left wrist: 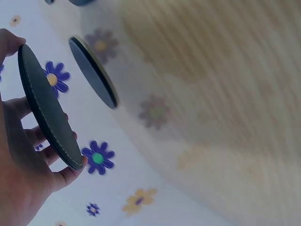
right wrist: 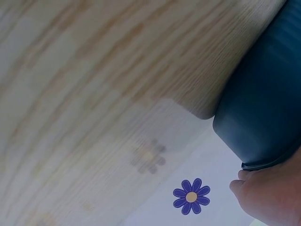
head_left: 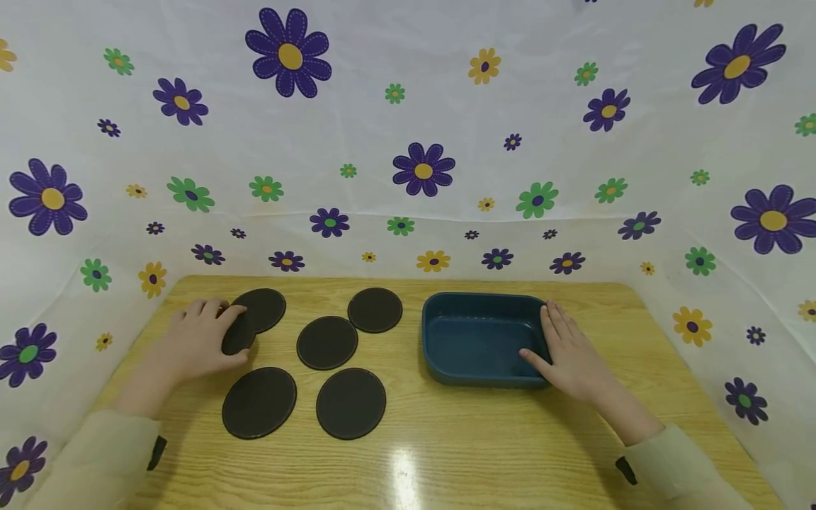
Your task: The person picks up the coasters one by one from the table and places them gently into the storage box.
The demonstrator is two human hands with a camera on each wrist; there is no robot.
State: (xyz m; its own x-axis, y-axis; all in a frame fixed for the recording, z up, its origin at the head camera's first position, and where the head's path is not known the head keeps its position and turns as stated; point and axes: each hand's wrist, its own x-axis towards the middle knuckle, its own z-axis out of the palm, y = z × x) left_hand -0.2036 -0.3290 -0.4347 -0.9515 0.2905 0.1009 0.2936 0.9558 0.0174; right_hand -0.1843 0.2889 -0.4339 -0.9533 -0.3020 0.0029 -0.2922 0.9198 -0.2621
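Note:
My left hand (head_left: 197, 341) grips a round black coaster (head_left: 239, 336) by its edges, thumb on one side and fingers on the other. In the left wrist view this coaster (left wrist: 47, 106) is tilted up off the table and shows a stitched rim. Just behind it another black coaster (head_left: 264, 309) lies flat. At the right, my right hand (head_left: 570, 354) rests on the right end of a dark blue rectangular dish (head_left: 481, 347), thumb over the near rim side and fingers along the end wall. The right wrist view shows the dish's outer wall (right wrist: 263, 103), with the hand at its rim.
Several more black coasters lie flat on the wooden table (head_left: 446, 439): one at the back (head_left: 375, 309), one in the middle (head_left: 327, 343), and two nearer, a left coaster (head_left: 259, 402) and a right coaster (head_left: 350, 403). A flower-printed white sheet (head_left: 357, 120) stands around the back and sides.

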